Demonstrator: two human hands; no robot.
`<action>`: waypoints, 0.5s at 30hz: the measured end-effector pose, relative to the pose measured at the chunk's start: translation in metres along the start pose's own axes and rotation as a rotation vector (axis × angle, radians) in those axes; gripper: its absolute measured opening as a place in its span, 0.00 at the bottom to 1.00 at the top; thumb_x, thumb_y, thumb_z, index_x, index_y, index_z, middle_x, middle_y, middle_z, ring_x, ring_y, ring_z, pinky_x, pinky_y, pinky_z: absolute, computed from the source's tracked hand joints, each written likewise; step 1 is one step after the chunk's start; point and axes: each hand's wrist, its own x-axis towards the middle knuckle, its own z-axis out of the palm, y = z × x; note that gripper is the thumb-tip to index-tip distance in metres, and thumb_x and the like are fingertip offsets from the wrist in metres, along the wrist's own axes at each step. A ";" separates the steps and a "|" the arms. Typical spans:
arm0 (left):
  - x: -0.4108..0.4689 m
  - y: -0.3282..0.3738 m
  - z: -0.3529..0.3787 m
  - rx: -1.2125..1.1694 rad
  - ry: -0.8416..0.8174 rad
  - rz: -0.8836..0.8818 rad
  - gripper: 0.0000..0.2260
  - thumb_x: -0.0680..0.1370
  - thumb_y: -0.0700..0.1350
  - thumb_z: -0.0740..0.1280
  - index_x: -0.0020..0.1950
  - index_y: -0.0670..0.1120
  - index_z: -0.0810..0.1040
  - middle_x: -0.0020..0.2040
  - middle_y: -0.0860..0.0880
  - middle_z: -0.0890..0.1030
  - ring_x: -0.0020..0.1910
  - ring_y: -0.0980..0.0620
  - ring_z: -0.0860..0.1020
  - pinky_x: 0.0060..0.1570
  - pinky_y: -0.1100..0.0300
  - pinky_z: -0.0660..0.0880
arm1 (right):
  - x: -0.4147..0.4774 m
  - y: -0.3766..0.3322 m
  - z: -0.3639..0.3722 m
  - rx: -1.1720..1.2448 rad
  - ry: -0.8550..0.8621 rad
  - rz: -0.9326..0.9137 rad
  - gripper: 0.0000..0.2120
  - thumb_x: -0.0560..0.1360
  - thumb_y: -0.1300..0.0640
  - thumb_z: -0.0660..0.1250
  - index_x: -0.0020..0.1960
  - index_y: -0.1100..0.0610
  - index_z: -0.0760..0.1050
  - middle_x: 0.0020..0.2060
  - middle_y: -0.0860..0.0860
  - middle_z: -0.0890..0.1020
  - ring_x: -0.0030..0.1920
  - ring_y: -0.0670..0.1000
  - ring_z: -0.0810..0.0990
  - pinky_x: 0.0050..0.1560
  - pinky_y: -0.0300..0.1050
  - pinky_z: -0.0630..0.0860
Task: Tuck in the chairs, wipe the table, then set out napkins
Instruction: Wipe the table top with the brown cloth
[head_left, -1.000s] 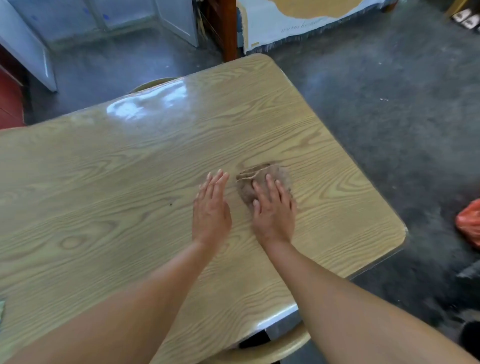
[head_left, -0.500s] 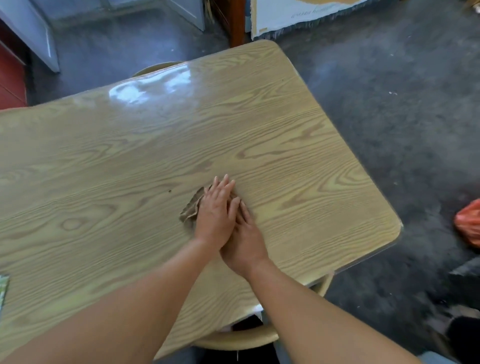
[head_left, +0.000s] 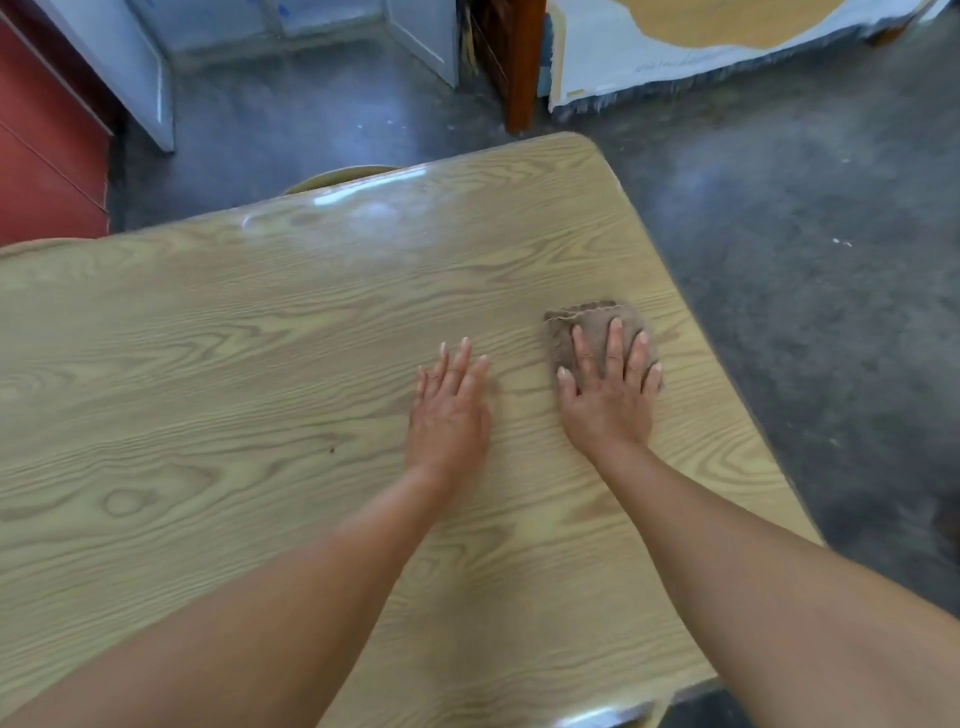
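Looking down on a wood-grain worktop (head_left: 208, 364). Catching a red cabinet (head_left: 47, 156) far L of the fingers, past the worktop's back edge. Glimpsing a curved chair back (head_left: 337, 176) ahead & L of the fingers, sitting close against the far edge.

Resting L hand (head_left: 449, 415) flat on bare wood, palm down, fingers (head_left: 460, 358) straight & close together, relaxed, gripping nothing.

Pressing R hand (head_left: 608, 400) down on a brown cloth (head_left: 587, 322), just R of the L fingers w/ a strip of bare wood between. Spreading R fingers (head_left: 615, 343) straight across the cloth, lying on top, not curling round it. Leaving the cloth's folded, wavy far edge poking out ahead of the R fingertips, w/ a bit also showing by the thumb. Keeping the cloth flat on the worktop, near its R edge.

Taking in grey floor (head_left: 805, 260) R of the R fingers, plus a wooden post (head_left: 522, 62) far ahead of them.
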 end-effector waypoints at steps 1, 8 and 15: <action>0.004 -0.009 -0.005 0.044 0.019 -0.064 0.26 0.80 0.43 0.60 0.78 0.47 0.58 0.80 0.48 0.51 0.79 0.48 0.46 0.76 0.52 0.41 | 0.009 -0.012 -0.003 -0.001 -0.010 0.003 0.28 0.81 0.40 0.41 0.78 0.42 0.37 0.77 0.51 0.34 0.76 0.59 0.33 0.75 0.62 0.38; 0.015 -0.051 -0.026 0.096 0.043 -0.321 0.26 0.83 0.49 0.56 0.80 0.49 0.52 0.81 0.47 0.46 0.79 0.48 0.43 0.76 0.50 0.40 | -0.040 -0.070 0.025 0.011 0.110 -0.539 0.27 0.77 0.41 0.51 0.76 0.41 0.59 0.78 0.51 0.56 0.78 0.60 0.52 0.73 0.62 0.50; 0.025 -0.080 -0.038 0.136 0.055 -0.335 0.25 0.83 0.51 0.55 0.80 0.50 0.54 0.81 0.49 0.48 0.79 0.49 0.44 0.75 0.50 0.39 | 0.048 -0.068 -0.001 0.024 0.154 -0.361 0.27 0.78 0.41 0.46 0.77 0.40 0.54 0.79 0.50 0.51 0.79 0.57 0.47 0.75 0.58 0.45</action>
